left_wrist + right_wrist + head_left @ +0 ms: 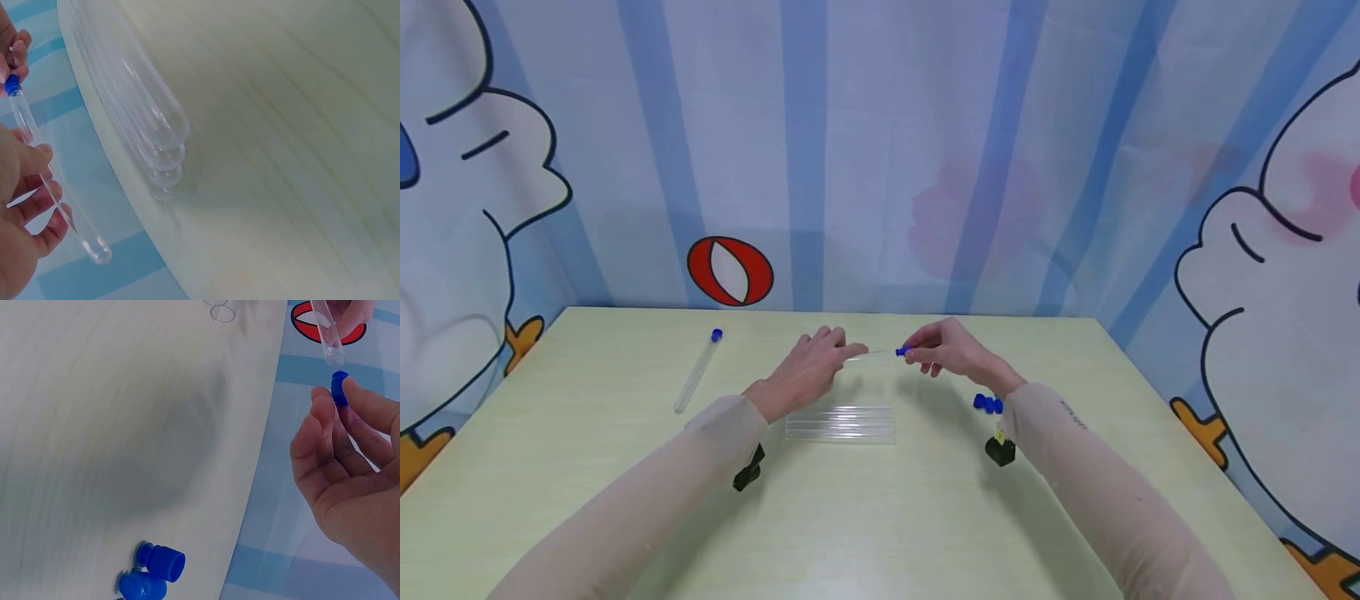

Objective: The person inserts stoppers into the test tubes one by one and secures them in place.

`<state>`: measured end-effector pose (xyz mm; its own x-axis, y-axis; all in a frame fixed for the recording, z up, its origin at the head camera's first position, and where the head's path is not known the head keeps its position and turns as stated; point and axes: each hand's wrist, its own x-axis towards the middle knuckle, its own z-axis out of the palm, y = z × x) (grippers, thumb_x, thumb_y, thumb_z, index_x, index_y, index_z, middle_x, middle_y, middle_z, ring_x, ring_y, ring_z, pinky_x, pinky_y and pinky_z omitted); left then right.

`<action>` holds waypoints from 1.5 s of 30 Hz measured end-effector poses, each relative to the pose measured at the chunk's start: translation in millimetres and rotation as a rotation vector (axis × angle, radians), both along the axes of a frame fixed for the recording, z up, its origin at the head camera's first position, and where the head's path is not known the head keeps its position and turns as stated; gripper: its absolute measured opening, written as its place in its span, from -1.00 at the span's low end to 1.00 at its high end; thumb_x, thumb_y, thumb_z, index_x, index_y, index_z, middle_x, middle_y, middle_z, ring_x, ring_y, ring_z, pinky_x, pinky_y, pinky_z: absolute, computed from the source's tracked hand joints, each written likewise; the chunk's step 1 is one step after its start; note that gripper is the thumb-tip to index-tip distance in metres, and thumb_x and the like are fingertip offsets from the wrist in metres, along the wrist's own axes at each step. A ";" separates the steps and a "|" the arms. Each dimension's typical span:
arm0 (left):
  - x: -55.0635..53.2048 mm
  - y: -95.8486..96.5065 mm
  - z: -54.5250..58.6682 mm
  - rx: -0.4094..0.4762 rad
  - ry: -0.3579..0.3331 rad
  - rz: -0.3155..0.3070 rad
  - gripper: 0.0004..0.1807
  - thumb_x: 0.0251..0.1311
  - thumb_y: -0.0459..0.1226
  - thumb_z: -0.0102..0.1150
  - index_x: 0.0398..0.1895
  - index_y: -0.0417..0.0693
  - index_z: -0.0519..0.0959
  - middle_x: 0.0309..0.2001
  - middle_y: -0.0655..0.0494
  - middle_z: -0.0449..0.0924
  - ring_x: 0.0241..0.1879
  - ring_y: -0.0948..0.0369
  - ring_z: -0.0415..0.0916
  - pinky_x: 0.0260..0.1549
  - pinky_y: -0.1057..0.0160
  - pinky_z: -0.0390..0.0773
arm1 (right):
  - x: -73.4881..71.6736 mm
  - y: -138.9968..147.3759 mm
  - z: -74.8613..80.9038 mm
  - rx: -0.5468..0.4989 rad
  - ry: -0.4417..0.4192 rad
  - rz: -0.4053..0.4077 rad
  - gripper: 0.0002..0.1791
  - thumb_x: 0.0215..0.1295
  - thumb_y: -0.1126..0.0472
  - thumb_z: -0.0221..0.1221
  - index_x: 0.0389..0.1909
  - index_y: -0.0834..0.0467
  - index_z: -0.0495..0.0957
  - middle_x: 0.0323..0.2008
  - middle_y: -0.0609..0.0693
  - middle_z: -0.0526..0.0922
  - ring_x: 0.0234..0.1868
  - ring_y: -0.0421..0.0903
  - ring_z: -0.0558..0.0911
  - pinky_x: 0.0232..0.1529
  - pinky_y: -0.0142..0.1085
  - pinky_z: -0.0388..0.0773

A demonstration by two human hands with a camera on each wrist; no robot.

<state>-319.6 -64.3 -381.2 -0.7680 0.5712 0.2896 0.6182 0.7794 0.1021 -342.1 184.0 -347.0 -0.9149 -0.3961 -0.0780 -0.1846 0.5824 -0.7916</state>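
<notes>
My left hand pinches a clear test tube between thumb and fingers, its rounded end pointing away from the other hand. A blue stopper is pinched between the thumb and fingertips of my right hand. Both are held up above the far part of the table. In the right wrist view the stopper's narrow end lies right at the tube's open mouth, lined up with it. Below the left hand, several more clear test tubes lie side by side.
Several loose blue stoppers lie near my right wrist; two show closely as blue stoppers in the right wrist view. At the left, a test tube with a blue stopper lies on the pale table. A striped curtain hangs behind.
</notes>
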 end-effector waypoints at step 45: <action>1.3 7.3 -1.6 0.001 -0.028 -0.010 -0.48 0.18 -0.38 0.25 0.24 0.02 0.46 -0.13 0.01 0.62 -0.17 0.11 0.44 -0.21 0.22 0.55 | 2.0 -13.7 -3.2 -0.018 0.064 0.008 -0.74 0.33 0.21 0.18 -0.05 0.27 0.61 -0.15 0.35 0.66 -0.29 0.31 0.58 -0.44 -0.35 0.54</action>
<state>-318.2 -57.0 -382.8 -0.7699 0.5790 0.2683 0.6230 0.7729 0.1200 -340.1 170.3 -350.2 -0.9145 -0.4045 -0.0120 -0.2402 0.5664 -0.7884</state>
